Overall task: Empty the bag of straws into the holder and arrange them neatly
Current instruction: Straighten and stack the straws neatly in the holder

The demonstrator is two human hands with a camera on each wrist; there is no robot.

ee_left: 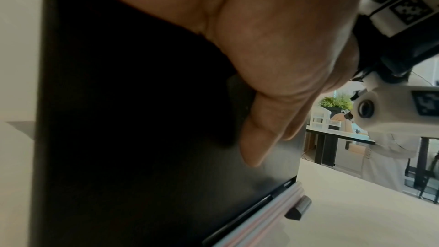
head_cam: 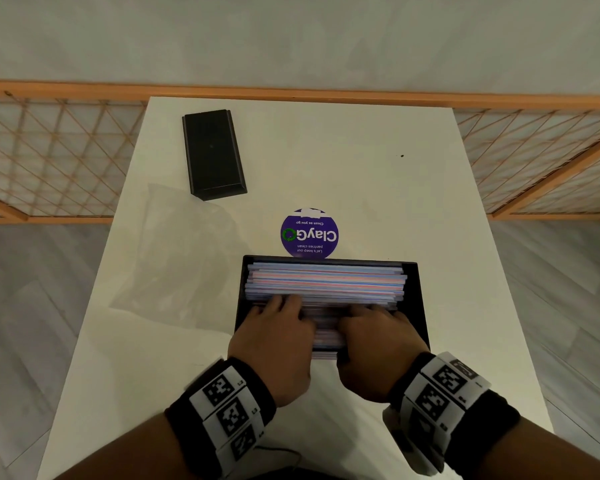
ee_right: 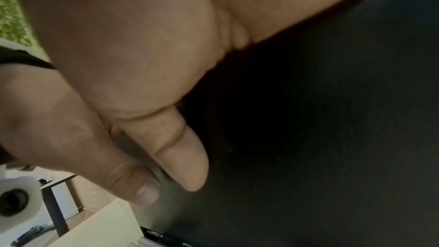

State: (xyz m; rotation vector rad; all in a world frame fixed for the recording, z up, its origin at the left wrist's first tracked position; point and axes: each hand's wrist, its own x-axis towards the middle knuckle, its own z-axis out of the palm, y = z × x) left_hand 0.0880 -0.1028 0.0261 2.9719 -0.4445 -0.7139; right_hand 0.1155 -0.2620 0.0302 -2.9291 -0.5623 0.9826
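A black box holder (head_cam: 420, 289) stands on the white table (head_cam: 361, 150), filled with pink, blue and white striped straws (head_cam: 326, 282) lying crosswise. My left hand (head_cam: 274, 334) and right hand (head_cam: 374, 341) sit side by side at its near end, fingers bent down onto the straws. In the wrist views each thumb lies flat against the outside of the holder's front wall (ee_left: 142, 138) (ee_right: 332, 138): left thumb (ee_left: 256, 138), right thumb (ee_right: 180, 157). A few straws (ee_left: 268, 217) poke out of a slot low on that wall. The fingertips are hidden.
An empty clear plastic bag (head_cam: 174, 254) lies flat to the left of the holder. A black lid (head_cam: 213, 154) rests at the far left of the table. A round purple sticker (head_cam: 309, 233) lies just behind the holder. A wooden lattice screen (head_cam: 49, 150) runs behind the table.
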